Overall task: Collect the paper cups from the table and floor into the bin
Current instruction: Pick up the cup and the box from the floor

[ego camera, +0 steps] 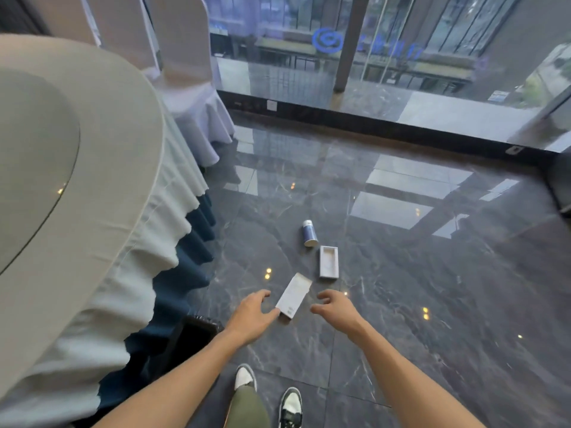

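While the round table [92,186] with its draped cloth shows no cups on the part in view, the dark bin [197,333] stands at its foot and I cannot tell what it holds. On the polished floor [401,288] one blue paper cup [309,232] lies on its side, just beyond two white boxes [328,262], so by my reckoning that pickup is left. The left hand [251,316] and right hand [336,307] hover over the nearer box, fingers spread, gripping nothing.
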`<move>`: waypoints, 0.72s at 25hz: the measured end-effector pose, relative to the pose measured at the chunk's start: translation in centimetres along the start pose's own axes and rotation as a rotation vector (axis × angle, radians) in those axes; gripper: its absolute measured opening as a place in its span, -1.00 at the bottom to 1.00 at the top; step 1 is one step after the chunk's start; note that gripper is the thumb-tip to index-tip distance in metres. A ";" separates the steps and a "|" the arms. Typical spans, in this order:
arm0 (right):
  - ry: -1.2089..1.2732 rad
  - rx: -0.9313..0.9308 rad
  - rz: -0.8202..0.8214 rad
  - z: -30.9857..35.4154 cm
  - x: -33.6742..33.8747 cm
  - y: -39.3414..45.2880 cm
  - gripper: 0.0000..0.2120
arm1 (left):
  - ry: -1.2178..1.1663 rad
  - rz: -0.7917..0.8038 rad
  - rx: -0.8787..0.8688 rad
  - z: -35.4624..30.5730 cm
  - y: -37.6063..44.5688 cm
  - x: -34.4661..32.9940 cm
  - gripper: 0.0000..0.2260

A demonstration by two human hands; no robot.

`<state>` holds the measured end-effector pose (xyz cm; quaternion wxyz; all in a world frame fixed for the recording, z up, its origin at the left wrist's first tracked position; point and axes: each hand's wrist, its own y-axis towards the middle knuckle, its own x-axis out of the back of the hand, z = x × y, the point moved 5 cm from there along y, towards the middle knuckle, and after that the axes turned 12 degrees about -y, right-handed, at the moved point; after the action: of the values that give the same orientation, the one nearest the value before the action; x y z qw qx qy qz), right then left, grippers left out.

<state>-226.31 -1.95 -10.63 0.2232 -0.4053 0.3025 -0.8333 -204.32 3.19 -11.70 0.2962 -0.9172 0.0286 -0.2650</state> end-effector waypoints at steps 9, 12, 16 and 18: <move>0.031 -0.108 -0.089 -3.0 11.0 7.5 -0.47 | -0.073 0.059 -0.025 -8.4 12.3 -3.9 -0.50; 0.022 -0.147 -0.100 -3.4 14.1 11.0 -0.48 | -0.083 0.077 -0.006 -9.8 16.5 -4.3 -0.51; 0.026 -0.164 -0.091 -3.7 17.6 17.2 -0.48 | -0.107 0.073 0.033 -11.3 22.8 -4.3 -0.49; 0.020 -0.165 -0.088 -4.1 18.7 21.2 -0.46 | -0.112 0.058 0.056 -11.6 26.3 -4.9 -0.48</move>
<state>-237.68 -27.39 -17.06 0.1492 -0.4270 0.3539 -0.8186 -211.59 -23.53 -20.78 0.3303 -0.9207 0.0310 -0.2053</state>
